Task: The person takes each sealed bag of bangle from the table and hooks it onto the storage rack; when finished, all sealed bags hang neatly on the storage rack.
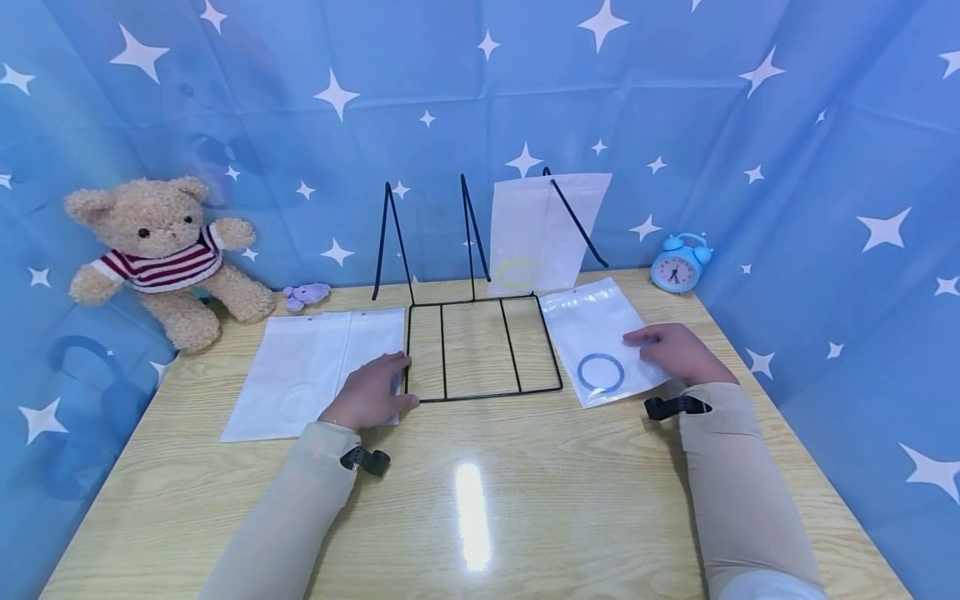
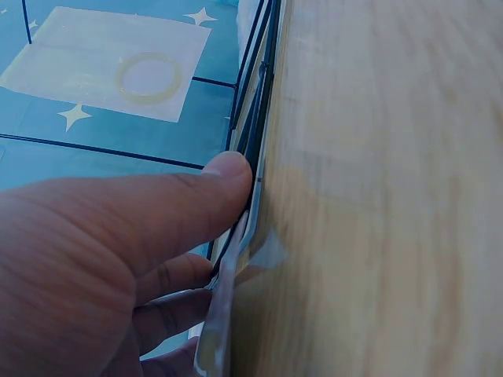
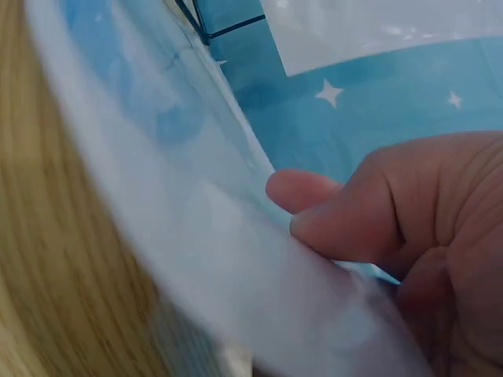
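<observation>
A black wire rack with upright bent prongs stands on the table. My left hand grips its front left corner, the thumb on the wire and the fingers partly hidden behind. To the right of the rack lies a white plastic bag showing a blue ring. My right hand pinches that bag's right edge between thumb and finger, and the bag bows up off the wood in the right wrist view. Another white bag with a yellow ring hangs from the rack's right prong.
White bags lie left of the rack, passing close to my left hand. A teddy bear and a small purple toy sit at the back left. A blue alarm clock stands at the back right, before a starry curtain.
</observation>
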A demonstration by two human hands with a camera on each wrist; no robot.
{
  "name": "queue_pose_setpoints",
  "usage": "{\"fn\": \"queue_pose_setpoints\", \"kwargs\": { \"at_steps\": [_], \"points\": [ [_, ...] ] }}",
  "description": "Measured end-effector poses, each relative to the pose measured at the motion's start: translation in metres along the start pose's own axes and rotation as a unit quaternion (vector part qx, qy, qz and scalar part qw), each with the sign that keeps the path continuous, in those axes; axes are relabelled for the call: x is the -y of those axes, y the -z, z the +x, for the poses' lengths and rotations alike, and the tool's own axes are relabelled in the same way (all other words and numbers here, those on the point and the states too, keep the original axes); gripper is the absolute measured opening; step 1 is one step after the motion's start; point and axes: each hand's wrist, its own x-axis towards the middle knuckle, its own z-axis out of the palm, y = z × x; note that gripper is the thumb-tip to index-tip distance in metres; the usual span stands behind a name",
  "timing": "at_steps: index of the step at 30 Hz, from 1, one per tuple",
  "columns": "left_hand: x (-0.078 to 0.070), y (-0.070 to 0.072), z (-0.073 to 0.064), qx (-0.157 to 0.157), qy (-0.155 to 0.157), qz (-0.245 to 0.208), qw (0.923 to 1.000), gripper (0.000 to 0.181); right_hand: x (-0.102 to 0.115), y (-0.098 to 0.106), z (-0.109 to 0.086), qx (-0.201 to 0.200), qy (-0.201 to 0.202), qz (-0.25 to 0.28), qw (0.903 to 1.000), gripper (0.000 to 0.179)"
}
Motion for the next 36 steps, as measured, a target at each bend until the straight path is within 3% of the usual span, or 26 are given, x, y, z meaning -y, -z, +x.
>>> {"fn": "queue_pose_setpoints", "kwargs": {
  "at_steps": [9,14,23,29,36],
  "points": [
    [0.0006,0.0002,-0.0017,0.000,-0.003,-0.001,1.0000,0.075,-0.0010,0.0021,0.0024,-0.020,0.002,0.005,0.9998,0.056],
    [0.0003,0.0009,-0.0010,0.002,-0.003,0.001,1.0000,0.075,-0.0026,0.0015,0.0035,-0.058,0.017,0.013,0.9981,0.057],
    [-0.0011,0.0020,-0.0019,0.000,-0.005,0.000,1.0000,0.074,-0.0005,0.0033,-0.0014,-0.129,0.009,0.082,0.9882,0.055],
    [-0.0013,0.0020,-0.0020,0.000,-0.004,-0.003,1.0000,0.074,-0.0003,0.0042,-0.0050,-0.178,-0.005,0.122,0.9764,0.054],
    [-0.0011,0.0021,-0.0017,0.002,-0.001,0.000,1.0000,0.075,-0.0040,0.0065,-0.0053,-0.248,0.000,0.194,0.9491,0.056]
  ]
}}
